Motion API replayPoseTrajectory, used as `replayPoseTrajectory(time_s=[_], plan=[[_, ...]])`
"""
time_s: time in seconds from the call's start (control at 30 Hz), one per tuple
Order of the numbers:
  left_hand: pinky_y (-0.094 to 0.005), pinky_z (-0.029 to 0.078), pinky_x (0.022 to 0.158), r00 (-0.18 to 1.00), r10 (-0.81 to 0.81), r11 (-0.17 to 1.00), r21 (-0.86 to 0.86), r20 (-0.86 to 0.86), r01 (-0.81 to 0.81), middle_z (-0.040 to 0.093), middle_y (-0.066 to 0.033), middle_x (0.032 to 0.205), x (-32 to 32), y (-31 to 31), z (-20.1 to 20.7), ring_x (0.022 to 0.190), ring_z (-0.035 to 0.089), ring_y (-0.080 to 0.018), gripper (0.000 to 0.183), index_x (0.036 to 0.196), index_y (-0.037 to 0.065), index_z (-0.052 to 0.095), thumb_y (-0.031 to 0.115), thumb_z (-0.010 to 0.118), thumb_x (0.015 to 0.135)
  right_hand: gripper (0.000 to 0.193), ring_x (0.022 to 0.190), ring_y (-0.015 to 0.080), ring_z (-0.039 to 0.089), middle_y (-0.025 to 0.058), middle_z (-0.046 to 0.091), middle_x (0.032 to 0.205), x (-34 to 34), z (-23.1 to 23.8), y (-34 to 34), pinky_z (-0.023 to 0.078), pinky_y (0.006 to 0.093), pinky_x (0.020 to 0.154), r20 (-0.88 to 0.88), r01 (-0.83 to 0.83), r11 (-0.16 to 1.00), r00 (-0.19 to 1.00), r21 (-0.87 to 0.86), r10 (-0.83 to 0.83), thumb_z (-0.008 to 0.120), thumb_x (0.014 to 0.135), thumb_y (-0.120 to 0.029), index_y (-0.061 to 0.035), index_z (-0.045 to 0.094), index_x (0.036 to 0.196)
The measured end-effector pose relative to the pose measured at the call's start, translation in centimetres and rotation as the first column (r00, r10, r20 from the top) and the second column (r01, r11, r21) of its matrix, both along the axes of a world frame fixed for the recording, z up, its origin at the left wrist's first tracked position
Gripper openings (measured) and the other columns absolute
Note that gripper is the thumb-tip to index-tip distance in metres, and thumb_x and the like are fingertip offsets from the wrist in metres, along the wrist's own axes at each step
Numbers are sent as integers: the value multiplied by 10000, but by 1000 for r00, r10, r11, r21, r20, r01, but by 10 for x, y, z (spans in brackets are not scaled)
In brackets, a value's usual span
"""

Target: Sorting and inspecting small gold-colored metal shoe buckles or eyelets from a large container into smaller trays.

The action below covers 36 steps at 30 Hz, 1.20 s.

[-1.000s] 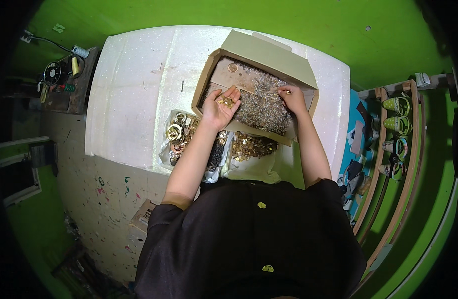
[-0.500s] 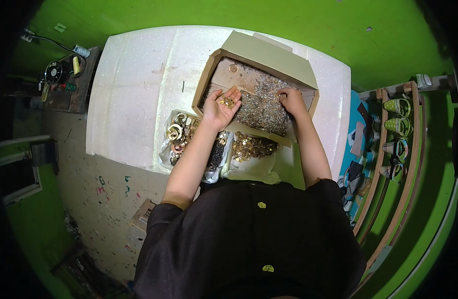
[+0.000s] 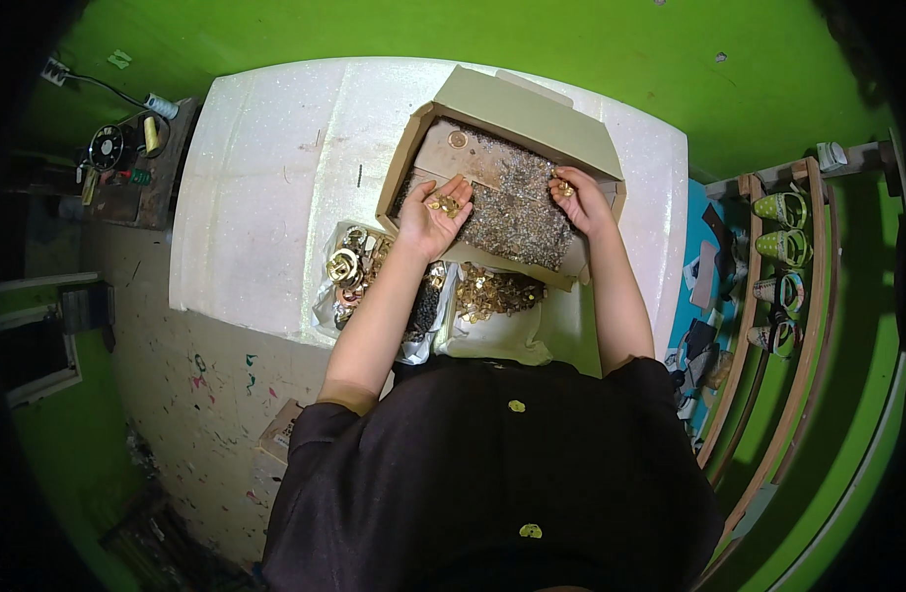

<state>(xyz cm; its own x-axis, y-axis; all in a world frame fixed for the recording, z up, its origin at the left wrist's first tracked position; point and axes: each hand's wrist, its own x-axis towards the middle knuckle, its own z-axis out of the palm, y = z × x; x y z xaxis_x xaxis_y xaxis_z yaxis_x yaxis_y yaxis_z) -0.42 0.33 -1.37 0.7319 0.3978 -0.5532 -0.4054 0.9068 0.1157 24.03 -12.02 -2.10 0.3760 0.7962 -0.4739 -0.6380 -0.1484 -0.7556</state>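
My left hand (image 3: 426,229) is palm up with cupped fingers, carrying small gold-coloured metal pieces (image 3: 446,206), over the left side of an open cardboard box (image 3: 532,111). Inside the box lies a wide layer of tiny silvery and brown beads or bits (image 3: 517,219), plus a round coppery disc (image 3: 458,140). At the box's right side my right hand (image 3: 591,209) is raised slightly, its fingers closed around a few gold-coloured pieces (image 3: 566,188). Their exact kind is too small to make out.
Nearer me, a lined tray holds gold-coloured fittings (image 3: 344,263) and dark beads (image 3: 426,310). Beside it, another tray (image 3: 502,342) holds a heap of gold pieces (image 3: 494,294). All rest on a sparkly white table (image 3: 255,197). A wooden rack with sandals (image 3: 783,247) stands right.
My right hand has lifted from the beads and turned, and gold pieces now show in its fingers. The left hand has stayed nearly in place with its pieces.
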Motion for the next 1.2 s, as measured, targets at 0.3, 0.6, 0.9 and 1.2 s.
replayPoseTrajectory(time_s=[0.3, 0.6, 0.9, 1.2], plan=[[-339, 438, 836, 998, 2, 1000, 11, -55, -1, 552, -136, 1038, 2, -1, 5, 980, 539, -214, 405, 1118, -41, 475, 254, 323, 885, 147, 689, 191, 633, 144, 615, 802, 8, -10, -3, 546, 223, 571, -183, 59, 993, 980, -102, -77, 516, 836, -102, 32, 521, 896], [-337, 412, 862, 1000, 5, 1000, 7, -30, -4, 542, -133, 1038, 3, 0, 3, 983, 525, -209, 406, 1112, -43, 479, 257, 320, 888, 196, 767, 173, 627, 127, 622, 855, 0, -8, 1, 527, 197, 645, 61, 20, 985, 998, -173, -9, 520, 833, -33, 41, 546, 1012], [-333, 412, 860, 999, 14, 1000, 8, -43, -13, 541, -137, 1040, 3, -1, 7, 987, 524, -210, 405, 1118, -45, 473, 253, 320, 890, 174, 658, 180, 630, 130, 624, 775, -3, -19, 11, 496, 206, 560, 421, 49, 971, 905, -236, 57, 542, 815, -30, 70, 581, 952], [-330, 407, 867, 999, 15, 1000, -12, -36, -16, 531, -132, 1061, 2, -2, 5, 980, 526, -211, 400, 1115, -39, 472, 253, 330, 882, 157, 527, 112, 589, 82, 618, 669, 3, -31, 35, 460, 241, 488, 799, 76, 923, 530, -377, 283, 574, 778, -22, 52, 618, 910]])
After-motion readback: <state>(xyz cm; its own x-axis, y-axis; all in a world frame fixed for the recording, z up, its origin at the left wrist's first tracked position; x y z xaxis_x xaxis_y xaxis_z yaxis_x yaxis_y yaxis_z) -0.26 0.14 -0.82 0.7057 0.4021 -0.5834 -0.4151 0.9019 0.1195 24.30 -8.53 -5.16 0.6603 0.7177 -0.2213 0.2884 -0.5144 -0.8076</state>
